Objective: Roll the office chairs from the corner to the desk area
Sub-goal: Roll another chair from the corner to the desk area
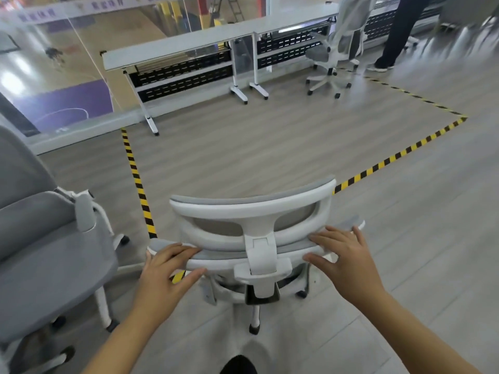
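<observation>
Left hand (164, 268) grips, right hand (344, 259) lies spread on the chair (251, 209) back's stiff rim; it should roll lightly.

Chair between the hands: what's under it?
Under the office chair: white base spokes, black casters, hazard tape. Its backrest hides the seat and front casters.
</observation>
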Available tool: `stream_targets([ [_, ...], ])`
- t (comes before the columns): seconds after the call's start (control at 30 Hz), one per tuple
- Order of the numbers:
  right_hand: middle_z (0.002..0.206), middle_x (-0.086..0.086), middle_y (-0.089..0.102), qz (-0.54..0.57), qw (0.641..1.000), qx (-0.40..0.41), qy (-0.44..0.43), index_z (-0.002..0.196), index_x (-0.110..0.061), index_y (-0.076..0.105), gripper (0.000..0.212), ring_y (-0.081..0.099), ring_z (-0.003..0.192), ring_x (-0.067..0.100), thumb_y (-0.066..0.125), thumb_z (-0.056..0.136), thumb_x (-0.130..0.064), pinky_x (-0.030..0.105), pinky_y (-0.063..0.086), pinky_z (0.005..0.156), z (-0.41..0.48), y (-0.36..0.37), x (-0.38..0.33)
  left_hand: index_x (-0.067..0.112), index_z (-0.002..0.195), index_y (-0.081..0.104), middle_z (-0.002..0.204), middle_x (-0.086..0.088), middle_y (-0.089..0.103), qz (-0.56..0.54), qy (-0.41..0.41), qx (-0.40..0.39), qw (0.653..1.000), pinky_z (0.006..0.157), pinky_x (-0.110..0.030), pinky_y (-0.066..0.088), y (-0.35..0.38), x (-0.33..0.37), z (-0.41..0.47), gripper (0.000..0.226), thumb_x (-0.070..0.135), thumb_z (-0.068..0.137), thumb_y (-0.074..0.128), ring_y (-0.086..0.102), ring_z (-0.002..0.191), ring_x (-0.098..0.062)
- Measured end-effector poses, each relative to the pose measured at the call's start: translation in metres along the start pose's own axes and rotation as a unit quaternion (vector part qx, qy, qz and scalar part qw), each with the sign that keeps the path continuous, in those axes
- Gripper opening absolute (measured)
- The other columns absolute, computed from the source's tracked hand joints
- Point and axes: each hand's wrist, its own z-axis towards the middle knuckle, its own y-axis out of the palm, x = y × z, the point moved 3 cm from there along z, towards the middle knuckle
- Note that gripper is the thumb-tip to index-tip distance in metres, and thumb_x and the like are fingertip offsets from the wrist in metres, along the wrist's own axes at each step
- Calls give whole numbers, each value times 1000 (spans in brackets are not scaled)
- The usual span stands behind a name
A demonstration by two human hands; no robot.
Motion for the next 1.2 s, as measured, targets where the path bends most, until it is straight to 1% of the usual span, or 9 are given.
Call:
stream_targets([
  [0.1, 120, -10, 66, -4, 1000, -12, 25, 116, -27, 69, 45, 49, 127, 15, 63, 80, -54, 49, 20, 117, 59, 7, 33, 53, 112, 63, 120, 39, 50, 7, 2, 1, 1000, 97, -46, 46, 28, -7, 73, 39, 69, 77, 56, 43, 119, 11],
  [0.2, 125, -10, 63, -16, 999, -11, 32, 121, -28, 66, 43, 44, 128, 16, 65, 83, -49, 50, 27, 113, 124, 15, 63, 44, 115, 66, 118, 38, 49, 24, 22, 8, 999, 105, -48, 39, 53, -12, 153, 41, 64, 80, 62, 41, 116, 10],
  [0.27, 125, -10, 63, -19, 998, -26, 52, 121, -28, 66, 43, 41, 126, 14, 68, 83, -48, 47, 33, 110, 173, 18, 83, 39, 115, 67, 118, 34, 50, 7, 13, -1, 1000, 114, -29, 26, 68, -17, 205, 40, 60, 80, 67, 43, 118, 3],
  [0.33, 123, -11, 64, -19, 997, -41, 70, 118, -28, 68, 43, 41, 124, 13, 70, 81, -49, 45, 36, 107, 217, 19, 101, 40, 116, 66, 118, 27, 54, -6, 5, -23, 1000, 107, -9, 14, 81, -18, 255, 41, 60, 80, 62, 45, 122, -5],
  [0.5, 114, -8, 69, -42, 997, -11, 71, 111, -23, 72, 39, 46, 116, 15, 76, 77, -42, 47, 45, 98, 310, 25, 149, 46, 116, 63, 120, 33, 49, -35, 0, -50, 998, 102, -34, 37, 116, -16, 368, 40, 62, 80, 62, 37, 122, 1],
  [0.7, 108, -7, 71, -64, 997, 2, 50, 107, -20, 74, 39, 51, 110, 17, 79, 74, -40, 45, 49, 92, 423, 29, 227, 31, 118, 68, 124, 20, 56, 22, 53, 2, 998, 107, -46, 38, 175, -14, 482, 54, 67, 80, 54, 47, 126, -8],
  [0.9, 115, -9, 69, -43, 998, -23, 46, 112, -22, 72, 41, 46, 117, 15, 76, 76, -42, 46, 43, 100, 558, 29, 320, 38, 110, 70, 119, 20, 43, 10, -19, 39, 999, 78, -30, 48, 238, 11, 608, 42, 58, 74, 73, 47, 108, -7],
  [1.1, 112, -9, 70, -59, 998, -31, 21, 111, -23, 72, 41, 54, 114, 21, 76, 75, -44, 45, 36, 105, 699, 43, 396, 39, 110, 71, 120, 28, 44, 16, -18, 69, 997, 85, -28, 46, 290, 6, 751, 51, 72, 74, 57, 54, 108, -11],
  [1.2, 113, -9, 69, -53, 998, -31, 22, 112, -23, 71, 40, 50, 117, 19, 75, 78, -43, 43, 34, 107, 771, 52, 432, 29, 111, 73, 119, 9, 54, 50, 24, 78, 995, 88, -36, 49, 313, 2, 828, 60, 75, 83, 48, 58, 105, -18],
])
